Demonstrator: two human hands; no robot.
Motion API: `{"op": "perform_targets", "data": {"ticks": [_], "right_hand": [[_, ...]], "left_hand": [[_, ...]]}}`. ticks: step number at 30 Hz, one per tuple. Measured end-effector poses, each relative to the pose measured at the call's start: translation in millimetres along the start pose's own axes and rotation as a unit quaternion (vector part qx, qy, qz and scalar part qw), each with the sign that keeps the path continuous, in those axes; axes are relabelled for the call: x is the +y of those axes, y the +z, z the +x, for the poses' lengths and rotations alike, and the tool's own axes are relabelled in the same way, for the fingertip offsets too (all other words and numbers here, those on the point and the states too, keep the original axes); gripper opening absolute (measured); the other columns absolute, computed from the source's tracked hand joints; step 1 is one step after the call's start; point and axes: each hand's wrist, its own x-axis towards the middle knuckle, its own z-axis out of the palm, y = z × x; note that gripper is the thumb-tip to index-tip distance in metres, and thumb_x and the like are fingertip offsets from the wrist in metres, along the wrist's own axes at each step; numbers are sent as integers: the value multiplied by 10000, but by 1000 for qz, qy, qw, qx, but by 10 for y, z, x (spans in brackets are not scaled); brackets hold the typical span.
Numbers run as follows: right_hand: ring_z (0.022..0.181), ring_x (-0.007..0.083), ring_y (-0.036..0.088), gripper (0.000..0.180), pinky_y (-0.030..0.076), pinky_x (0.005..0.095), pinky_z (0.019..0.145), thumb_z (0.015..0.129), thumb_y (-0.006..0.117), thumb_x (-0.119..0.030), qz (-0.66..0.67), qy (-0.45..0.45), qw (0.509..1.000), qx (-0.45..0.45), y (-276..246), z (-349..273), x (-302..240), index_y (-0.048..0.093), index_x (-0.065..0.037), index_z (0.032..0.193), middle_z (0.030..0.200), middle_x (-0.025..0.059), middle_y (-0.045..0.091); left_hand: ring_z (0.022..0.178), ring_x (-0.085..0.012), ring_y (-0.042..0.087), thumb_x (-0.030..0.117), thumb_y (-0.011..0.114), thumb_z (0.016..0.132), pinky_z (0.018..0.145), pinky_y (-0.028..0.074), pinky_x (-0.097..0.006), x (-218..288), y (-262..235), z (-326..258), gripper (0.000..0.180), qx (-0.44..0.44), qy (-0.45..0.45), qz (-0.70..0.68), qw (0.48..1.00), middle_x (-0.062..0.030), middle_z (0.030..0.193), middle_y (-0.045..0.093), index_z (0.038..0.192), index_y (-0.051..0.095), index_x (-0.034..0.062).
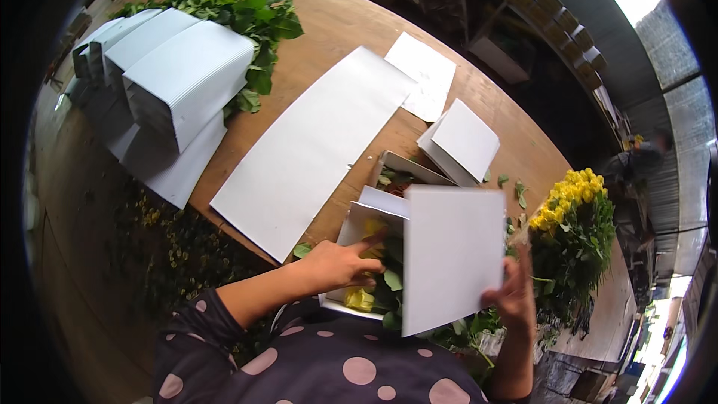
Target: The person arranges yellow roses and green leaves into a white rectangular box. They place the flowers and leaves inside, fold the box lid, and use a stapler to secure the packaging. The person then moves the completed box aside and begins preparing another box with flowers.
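Near my body, on the table's front edge, lies a folded white cardboard wrap (455, 254) with yellow roses (360, 299) and green leaves inside. Over the left part of the wrap is my left hand (340, 265), its fingers apart and reaching toward the blooms, holding nothing. The wrap's large white panel stands raised and hides much of the flowers. At that panel's right edge is my right hand (514, 288), slightly blurred, fingers stretched upward and thumb against the board.
A long white cardboard sheet (314, 150) lies across the wooden table (329, 11). Beyond it are a smaller white sheet (423, 75) and folded cardboard (465, 141). Wrapped bundles (187, 67) with leafy stems stand left; bunched yellow roses (572, 198) lie right. Petals and leaves litter the floor.
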Motion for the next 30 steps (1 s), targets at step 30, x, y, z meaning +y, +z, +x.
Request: {"op": "perform_targets", "data": {"ticks": [30], "right_hand": [[619, 313, 576, 782, 455, 381, 579, 717, 601, -452, -466, 127, 837, -259, 637, 142, 353, 134, -342, 1335, 762, 168, 589]], "left_hand": [[784, -322, 552, 240, 555, 724, 649, 469, -383, -547, 387, 51, 301, 23, 48, -107, 993, -123, 1026, 534, 1014, 551, 160]]}}
